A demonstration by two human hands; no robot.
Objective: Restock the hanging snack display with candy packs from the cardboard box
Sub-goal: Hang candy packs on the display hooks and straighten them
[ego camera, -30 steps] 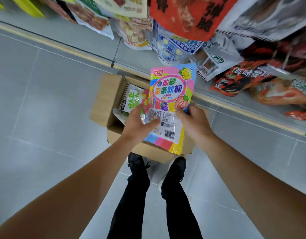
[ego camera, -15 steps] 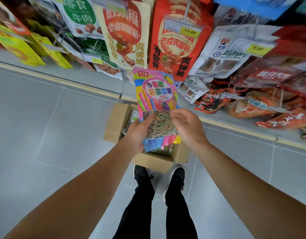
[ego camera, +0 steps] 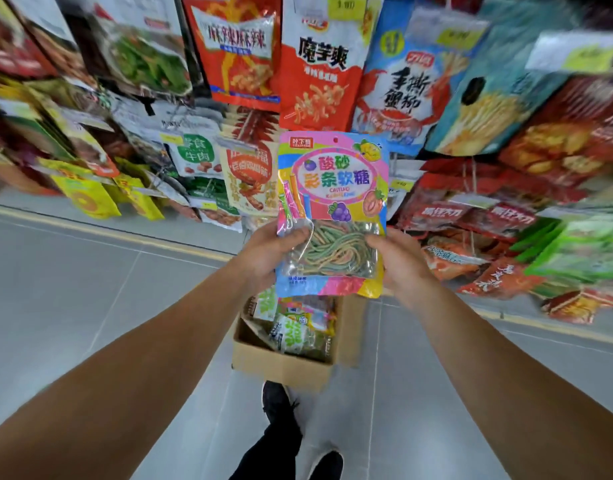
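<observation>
Both hands on it: the left hand [ego camera: 263, 252] pinches the left edge of the candy pack [ego camera: 332, 213], thumb across the clear window, and the right hand [ego camera: 398, 259] grips the right edge the same way. The pack is upright, held in front of the hanging snack display [ego camera: 312, 64]. Directly below, the open cardboard box [ego camera: 281, 367] sits on the grey floor [ego camera: 90, 289], packets inside, just beyond the black shoes [ego camera: 277, 398].

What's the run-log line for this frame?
phase: carry to display | left hand: holds candy pack | right hand: holds candy pack | pack: upright, not hung | box: on floor, packs inside
</observation>
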